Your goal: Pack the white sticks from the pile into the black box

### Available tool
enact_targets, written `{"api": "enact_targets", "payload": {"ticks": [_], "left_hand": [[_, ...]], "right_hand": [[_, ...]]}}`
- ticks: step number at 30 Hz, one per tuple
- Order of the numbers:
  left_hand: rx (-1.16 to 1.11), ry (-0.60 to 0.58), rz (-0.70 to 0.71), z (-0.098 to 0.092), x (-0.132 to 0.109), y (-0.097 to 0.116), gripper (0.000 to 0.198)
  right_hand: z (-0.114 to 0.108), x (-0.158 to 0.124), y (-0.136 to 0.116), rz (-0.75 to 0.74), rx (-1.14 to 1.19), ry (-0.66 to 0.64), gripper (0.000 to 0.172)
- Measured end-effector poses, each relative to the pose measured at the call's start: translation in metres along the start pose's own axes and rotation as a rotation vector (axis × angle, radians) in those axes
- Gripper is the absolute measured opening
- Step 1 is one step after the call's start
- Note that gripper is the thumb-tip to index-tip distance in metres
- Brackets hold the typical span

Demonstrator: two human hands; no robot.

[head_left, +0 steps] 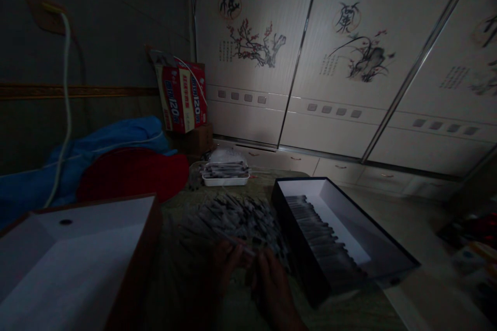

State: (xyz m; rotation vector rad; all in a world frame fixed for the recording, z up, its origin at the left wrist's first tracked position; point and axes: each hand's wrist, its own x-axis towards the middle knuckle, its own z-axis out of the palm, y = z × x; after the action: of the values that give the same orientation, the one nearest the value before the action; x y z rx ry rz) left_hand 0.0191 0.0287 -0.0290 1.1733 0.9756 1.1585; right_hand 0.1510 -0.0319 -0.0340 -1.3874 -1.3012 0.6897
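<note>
Low in the middle of the dim head view, my left hand (pixel 224 262) is closed on a slim clear pen (pixel 245 249), thumb and fingers pinching it. My right hand (pixel 272 280) closes round the other end of the same pen. Just beyond both hands spreads a loose heap of dark-tipped pens (pixel 236 217) on the table. To the right stands a black box (pixel 345 196) with a white inside, and a row of pens (pixel 318 235) lies side by side along its left part. Shadow hides fine detail of the fingers.
A white tray (pixel 225 181) of pens stands behind the heap. On the left are an open brown-edged box (pixel 73 269), a red cloth (pixel 132 173), a blue cloth (pixel 112 137) and a hanging white cable (pixel 67 93). A red carton (pixel 182 95) stands before the cabinet doors (pixel 248 26).
</note>
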Motion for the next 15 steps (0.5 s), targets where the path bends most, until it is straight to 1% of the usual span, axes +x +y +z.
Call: {"api": "enact_targets", "payload": {"ticks": [5, 8, 12, 13, 15], "left_hand": [[0.025, 0.04, 0.02, 0.0, -0.001, 0.0, 0.031], [0.066, 0.013, 0.016, -0.002, -0.001, 0.001, 0.027], [0.111, -0.016, 0.059, -0.003, -0.001, 0.003, 0.023], [0.117, -0.02, 0.07, -0.003, -0.001, 0.003, 0.023], [0.142, -0.011, 0.073, -0.003, -0.001, 0.003, 0.024]], "right_hand": [[0.007, -0.001, 0.004, -0.032, 0.033, -0.029, 0.044], [0.007, 0.001, 0.007, 0.011, 0.069, -0.055, 0.047], [0.007, 0.001, 0.011, 0.071, 0.074, 0.07, 0.056], [0.007, 0.001, 0.011, 0.084, 0.079, 0.076, 0.057], [0.006, 0.001, 0.012, 0.111, 0.087, 0.011, 0.059]]}}
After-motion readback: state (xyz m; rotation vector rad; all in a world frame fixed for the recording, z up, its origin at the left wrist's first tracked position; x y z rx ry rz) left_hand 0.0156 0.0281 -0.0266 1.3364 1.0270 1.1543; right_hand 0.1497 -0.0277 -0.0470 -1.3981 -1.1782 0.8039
